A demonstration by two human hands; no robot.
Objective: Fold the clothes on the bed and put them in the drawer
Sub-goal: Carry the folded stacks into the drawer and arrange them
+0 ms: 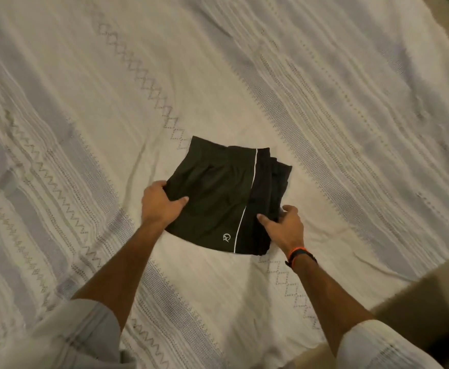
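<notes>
A pair of dark shorts with a white side stripe and a small white logo lies folded into a compact square on the bed. My left hand grips the left edge of the shorts, thumb on top and fingers curled under the cloth. My right hand holds the right edge, thumb on top of the black panel and fingers wrapped around the stacked layers. An orange and black band sits on the right wrist. No drawer is in view.
The white bedspread with grey woven zigzag and diamond bands covers nearly the whole view. The bed's edge and a tan floor strip show at the lower right. No other clothes are visible on the bed.
</notes>
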